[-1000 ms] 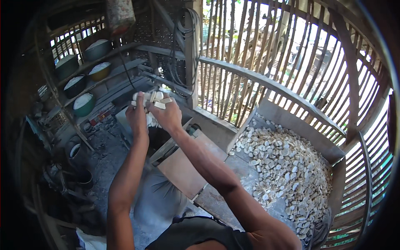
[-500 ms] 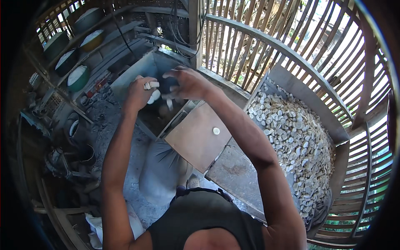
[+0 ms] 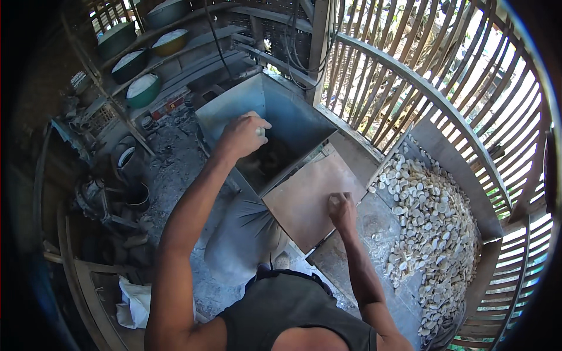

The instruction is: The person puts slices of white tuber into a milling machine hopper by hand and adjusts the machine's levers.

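My left hand (image 3: 241, 139) is over an open sheet-metal bin (image 3: 288, 102), its fingers curled round a few pale round slices (image 3: 260, 133). More pale pieces show dimly at the bottom of the bin, too dark to make out. On the brown board (image 3: 301, 202) beside the bin, my right hand (image 3: 344, 212) is closed at the fingertips. A pale disc (image 3: 335, 200) shows at its fingers, partly hidden by them.
At right, a large heap of pale round slices (image 3: 439, 228) lies against a board and slatted wall. Basins of white material, including a green basin (image 3: 145, 96), stand on shelves at the far left. A grey sack (image 3: 234, 240) rests below the bin.
My right hand has left the bin and come down onto the brown board, where the lone disc lay. My left hand stays over the bin. The whole view has shifted.
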The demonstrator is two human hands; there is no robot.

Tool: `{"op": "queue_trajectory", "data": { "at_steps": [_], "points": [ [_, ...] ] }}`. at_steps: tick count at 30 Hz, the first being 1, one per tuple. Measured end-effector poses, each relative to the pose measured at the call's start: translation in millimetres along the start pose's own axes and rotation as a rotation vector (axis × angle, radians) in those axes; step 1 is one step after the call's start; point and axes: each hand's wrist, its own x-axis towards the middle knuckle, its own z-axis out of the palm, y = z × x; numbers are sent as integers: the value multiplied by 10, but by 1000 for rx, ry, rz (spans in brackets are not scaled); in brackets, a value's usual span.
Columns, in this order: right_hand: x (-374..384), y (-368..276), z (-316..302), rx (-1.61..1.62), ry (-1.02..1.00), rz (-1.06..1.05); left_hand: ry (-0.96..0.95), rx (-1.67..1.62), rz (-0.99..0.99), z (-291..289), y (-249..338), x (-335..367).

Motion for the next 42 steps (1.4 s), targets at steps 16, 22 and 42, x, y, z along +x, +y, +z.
{"op": "queue_trajectory", "data": {
  "at_steps": [16, 22, 42],
  "points": [
    [756, -1581, -998, 818, 422, -275, 1028, -277, -12, -77, 1009, -794],
    [-938, 80, -1416, 202, 818, 222, 333, -897, 347, 1284, 1859, -1587],
    [-2889, 2271, -2617, -415, 1239, 1233, -334, -90, 643, 3637, 3757, -1441]
  ]
}}
